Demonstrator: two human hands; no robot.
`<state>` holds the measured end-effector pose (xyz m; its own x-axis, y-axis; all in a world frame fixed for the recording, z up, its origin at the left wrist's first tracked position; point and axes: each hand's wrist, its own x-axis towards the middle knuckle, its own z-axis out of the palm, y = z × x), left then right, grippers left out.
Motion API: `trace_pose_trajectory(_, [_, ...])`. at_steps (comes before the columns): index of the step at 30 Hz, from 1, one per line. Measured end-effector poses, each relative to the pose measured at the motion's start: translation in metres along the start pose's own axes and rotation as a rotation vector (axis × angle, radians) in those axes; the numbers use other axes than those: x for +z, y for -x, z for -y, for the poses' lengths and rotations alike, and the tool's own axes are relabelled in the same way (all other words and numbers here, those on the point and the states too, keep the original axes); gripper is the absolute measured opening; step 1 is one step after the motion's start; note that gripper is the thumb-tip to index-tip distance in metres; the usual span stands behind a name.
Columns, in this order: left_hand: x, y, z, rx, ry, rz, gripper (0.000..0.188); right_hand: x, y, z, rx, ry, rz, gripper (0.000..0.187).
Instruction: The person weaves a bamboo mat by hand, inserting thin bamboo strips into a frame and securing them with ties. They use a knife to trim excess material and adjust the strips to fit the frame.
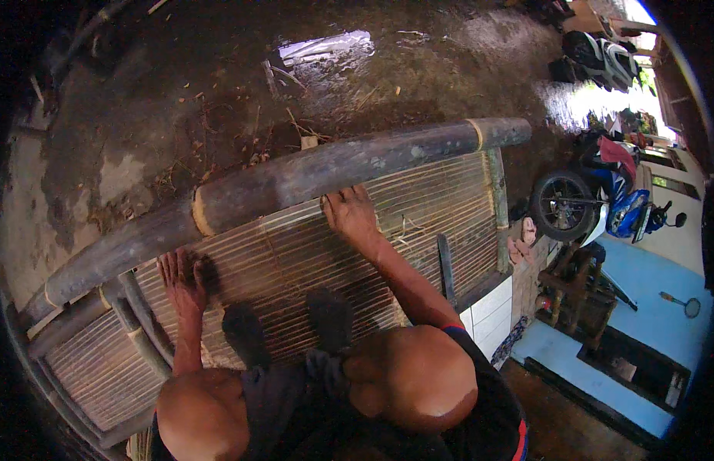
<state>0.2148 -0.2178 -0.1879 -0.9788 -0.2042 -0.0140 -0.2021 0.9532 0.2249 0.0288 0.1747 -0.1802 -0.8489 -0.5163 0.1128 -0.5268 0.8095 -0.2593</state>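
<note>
I squat on a slatted bamboo platform (pixel 272 265) made of thin, pale strips laid side by side. My left hand (pixel 183 283) rests on the slats beside a thick dark bamboo pole (pixel 311 173), its fingers spread and stretched forward. Farther right, my right hand (pixel 351 220) has bent fingers on a lighter bamboo strip (pixel 292 215) along the pole's near side; its fingertips are partly hidden. A long dark blade-like tool (pixel 446 269) lies on the slats to the right of my right forearm. Pale bindings (pixel 202 211) circle the pole.
Dark feet (pixel 330 319) stand on the slats below my knees. Shorter bamboo poles (pixel 138 334) cross the platform at the left. Beyond the pole is a wet dirt floor (pixel 418 77) with scraps. A blue-and-white motorcycle (pixel 618 207), pink sandals (pixel 520 247) and white tiles (pixel 491 311) are at the right.
</note>
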Motion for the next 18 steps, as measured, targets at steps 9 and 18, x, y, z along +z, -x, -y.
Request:
trace_pose_trajectory(9, [0.000, -0.001, -0.006, -0.071, 0.214, -0.069, 0.051, 0.013, 0.011, -0.007, 0.023, 0.041, 0.120, 0.037])
trace_pose_trajectory(18, [-0.004, 0.007, -0.003, -0.104, 0.161, -0.127, 0.070, -0.023, -0.012, 0.031, -0.031, 0.063, 0.061, 0.027])
